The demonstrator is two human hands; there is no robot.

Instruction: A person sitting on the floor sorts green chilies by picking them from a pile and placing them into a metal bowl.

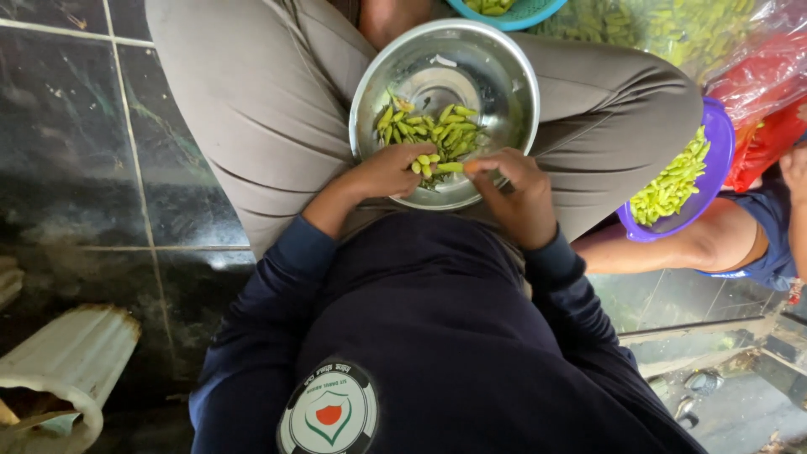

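head view, looking straight down at a seated person in a dark long-sleeved top and khaki trousers, legs crossed on dark floor tiles (67, 160). a steel bowl (504, 76) rests in the lap, its near rim hidden behind both hands. a loose heap of small green chillies (437, 126) lies on the near side of the bowl's floor; the far side is bare metal.

the left hand (388, 171) is curled at the bowl's near rim, its fingers closed round several chillies whose tips stick out to the right; how many it grips cannot be made out. the right hand (517, 195) is bent inward just beside it, thumb and forefinger pinched together at one end of a chilli; whether the stalk is on or off is too small to tell.

cut off at the top edge: a blue basket (530, 13) with more green chillies, and a clear plastic bag (672, 29) of them. at right, a purple bowl (719, 139) of chillies is partly hidden by the knee; another person's bare forearm (714, 244) lies below it, with red plastic (761, 92) behind. a white ribbed container (71, 357) is cropped at lower left.
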